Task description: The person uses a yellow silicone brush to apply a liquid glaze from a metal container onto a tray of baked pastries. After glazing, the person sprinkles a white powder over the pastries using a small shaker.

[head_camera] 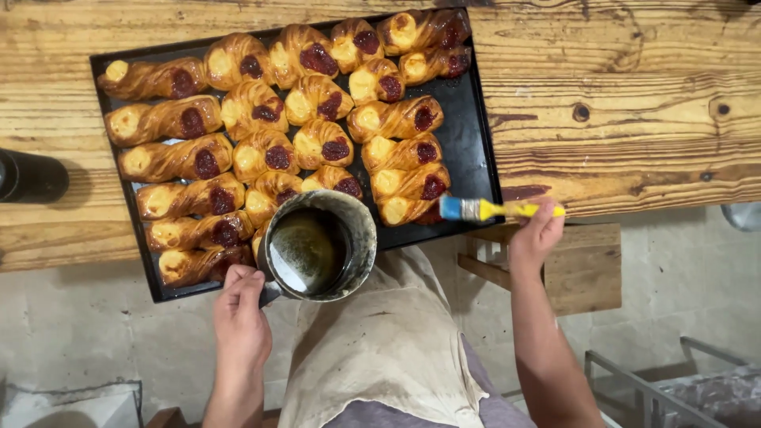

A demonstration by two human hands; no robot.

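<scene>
A rough plank counter point(618, 103) of knotted, pale wood fills the upper part of the head view, with a stone-tiled floor point(95, 333) below its edge. On it lies a black baking tray point(474, 143), its near edge overhanging the counter. The tray is packed with twisted golden pastries point(261, 111), each with a pale custard end and a dark red jam spot; a few at the near left corner are hidden behind a pot.

The left hand point(240, 317) is closed around the handle of a small, worn metal pot point(317, 244), held above the tray's near edge. The handle itself is covered by the fingers. The pot holds a dark, glossy liquid; what it is cannot be told.

The right hand point(536, 234) grips the yellow handle of a pastry brush point(499, 209) with a blue ferrule. The brush points left, its bristles at the lowest pastry of the right-hand column, too dark to make out against the tray.

A beige apron point(388, 341) covers the person's front. At the left edge a dark cylindrical object point(32, 176) is cut off. At the lower right, a metal frame point(658, 380) is only partly seen.
</scene>
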